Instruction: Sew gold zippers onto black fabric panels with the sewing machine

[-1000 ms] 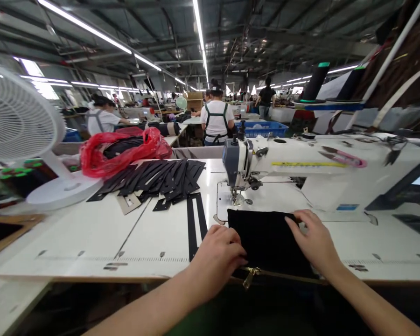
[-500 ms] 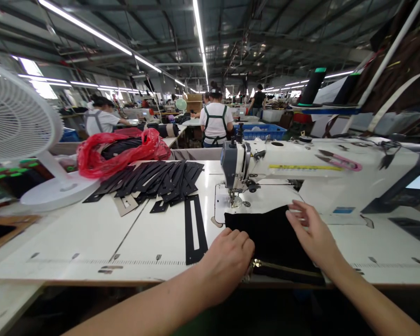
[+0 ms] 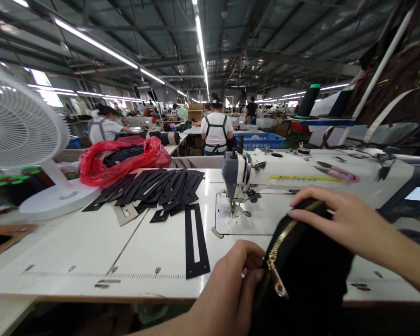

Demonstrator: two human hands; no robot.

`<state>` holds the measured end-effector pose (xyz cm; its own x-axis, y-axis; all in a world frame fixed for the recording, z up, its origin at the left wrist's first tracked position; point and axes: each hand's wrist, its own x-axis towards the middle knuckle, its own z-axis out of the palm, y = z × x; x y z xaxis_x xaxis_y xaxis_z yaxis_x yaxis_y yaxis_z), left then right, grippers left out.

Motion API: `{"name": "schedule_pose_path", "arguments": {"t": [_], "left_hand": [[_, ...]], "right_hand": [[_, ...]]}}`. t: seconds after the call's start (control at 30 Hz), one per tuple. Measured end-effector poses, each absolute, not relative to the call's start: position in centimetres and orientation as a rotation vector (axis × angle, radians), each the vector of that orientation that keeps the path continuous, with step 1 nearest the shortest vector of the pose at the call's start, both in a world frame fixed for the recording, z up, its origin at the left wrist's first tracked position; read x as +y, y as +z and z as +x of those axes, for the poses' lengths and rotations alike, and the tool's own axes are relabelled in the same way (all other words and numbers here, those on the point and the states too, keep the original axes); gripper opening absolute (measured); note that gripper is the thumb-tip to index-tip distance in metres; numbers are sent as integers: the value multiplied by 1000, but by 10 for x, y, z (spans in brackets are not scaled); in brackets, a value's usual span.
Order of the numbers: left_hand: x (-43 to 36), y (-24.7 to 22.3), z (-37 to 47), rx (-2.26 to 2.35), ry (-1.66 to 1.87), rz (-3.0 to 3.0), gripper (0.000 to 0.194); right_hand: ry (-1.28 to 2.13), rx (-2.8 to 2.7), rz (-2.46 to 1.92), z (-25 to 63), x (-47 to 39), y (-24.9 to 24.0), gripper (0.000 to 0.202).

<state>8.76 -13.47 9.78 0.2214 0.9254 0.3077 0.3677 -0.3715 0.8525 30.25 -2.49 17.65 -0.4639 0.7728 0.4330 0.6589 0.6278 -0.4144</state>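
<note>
Two hands hold a black pouch (image 3: 308,270) above the counter (image 3: 91,252). Its gold zipper (image 3: 283,238) runs diagonally, lower-left to upper-right. Left hand (image 3: 231,289) fingers pinch the zipper's near end; right hand (image 3: 346,219) fingers grip the far end.

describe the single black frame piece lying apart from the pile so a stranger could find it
Start at the sewing machine on the white table. Left of its needle lies one long black frame piece, apart from the fanned pile, with a narrow slot.

Two bare forearms, no sleeves, left hand (image 3: 231,291) and right hand (image 3: 346,221) ungloved, no rings on the fingers, short nails
</note>
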Motion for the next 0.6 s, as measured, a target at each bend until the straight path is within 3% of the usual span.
{"name": "schedule_pose_path", "arguments": {"t": [0.1,0.2,0.33,0.53,0.6], "left_hand": [[-123,72,76,1386,856,1915,27],[-104,59,59,1587,553,2133,44],[-81,60,43,1498,448,2330,69],[-69,62,36,1334,351,2444,75],[-67,64,36,1312,330,2476,76]], "right_hand": [[497,-2512,-865,255,11,133,12],[535,-2559,-773,216,34,79,7],[407,-2399,-861,215,33,52,24],[-79,-2106,-1483,303,0,47,45],[-56,-2148,-1701,318,-10,40,52]]}}
